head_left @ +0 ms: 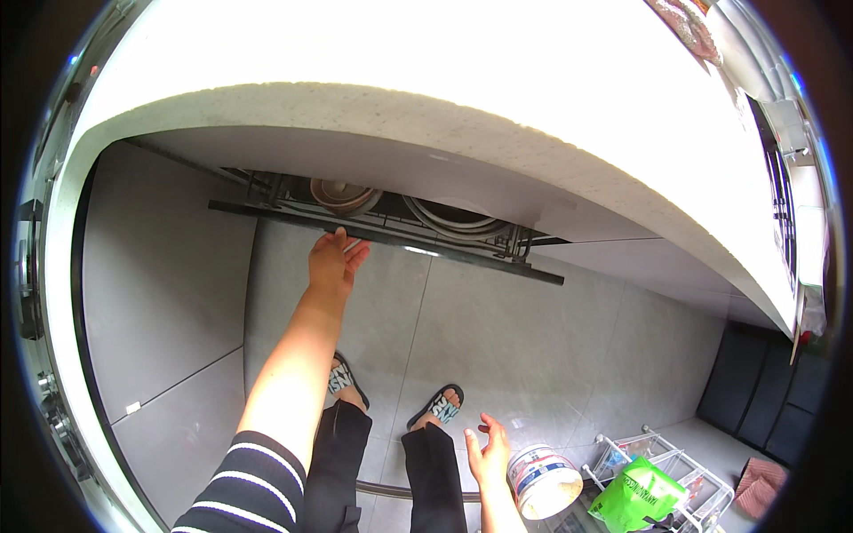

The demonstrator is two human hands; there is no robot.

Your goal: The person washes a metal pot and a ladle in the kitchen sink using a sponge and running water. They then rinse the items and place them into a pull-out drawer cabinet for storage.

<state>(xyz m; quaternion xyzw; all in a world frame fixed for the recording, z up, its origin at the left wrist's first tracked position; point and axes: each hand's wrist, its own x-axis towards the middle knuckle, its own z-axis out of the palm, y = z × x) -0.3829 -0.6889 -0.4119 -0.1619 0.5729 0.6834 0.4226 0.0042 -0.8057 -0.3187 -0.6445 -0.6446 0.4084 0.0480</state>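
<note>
My left hand [333,262] is at the dark front edge of a partly pulled-out drawer [444,254], under the white counter. The thumb meets the top of that edge and the other fingers curl against its front side. Inside the drawer's wire rack, a stack of brownish bowls [342,197] stands just beyond my left hand. Pale round plates [458,220] lie farther right, partly hidden by the counter. Low on the right, my right hand [489,453] hangs in the air with its fingers apart and nothing in it, near a white bucket [551,493].
The white countertop [400,53] overhangs the drawer. Grey cabinet fronts [169,266] stand at the left. On the right are a white wire rack [702,480], a green bag [638,497] and a pink cloth [760,487]. My sandalled feet [437,407] are on the grey tiles.
</note>
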